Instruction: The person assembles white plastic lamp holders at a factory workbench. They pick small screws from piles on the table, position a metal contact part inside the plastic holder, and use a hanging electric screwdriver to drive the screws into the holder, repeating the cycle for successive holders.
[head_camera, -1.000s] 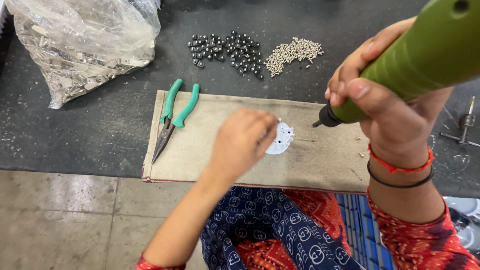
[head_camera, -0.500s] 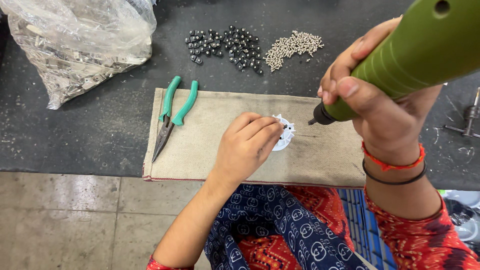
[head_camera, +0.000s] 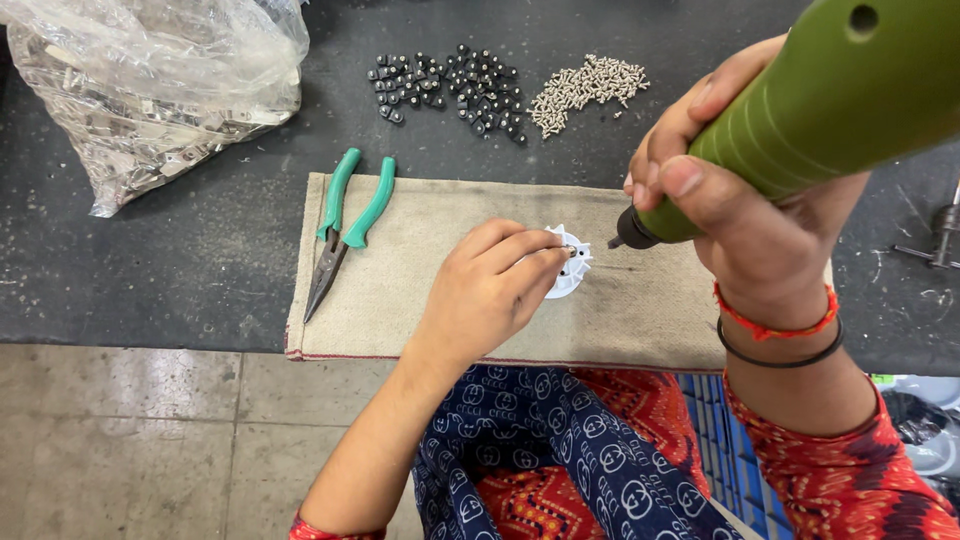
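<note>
My right hand (head_camera: 745, 205) grips a thick green power screwdriver (head_camera: 800, 110), its dark tip (head_camera: 630, 232) hanging just right of a small white round plastic part (head_camera: 570, 268). That part lies on a beige cloth mat (head_camera: 420, 290) on the dark bench. My left hand (head_camera: 490, 290) rests on the part, fingertips pinched at its top edge, seemingly on a tiny piece too small to identify. The hand hides most of the part.
Green-handled long-nose pliers (head_camera: 345, 225) lie on the mat's left. Behind the mat sit a heap of small black pieces (head_camera: 450, 88) and a heap of silver screws (head_camera: 585, 90). A clear plastic bag of metal parts (head_camera: 150, 90) fills the back left. A metal fixture (head_camera: 940, 235) stands at the right edge.
My left hand has slid slightly right over the white part, fingers now pinched at its upper edge. The screwdriver tip has stayed close beside the part.
</note>
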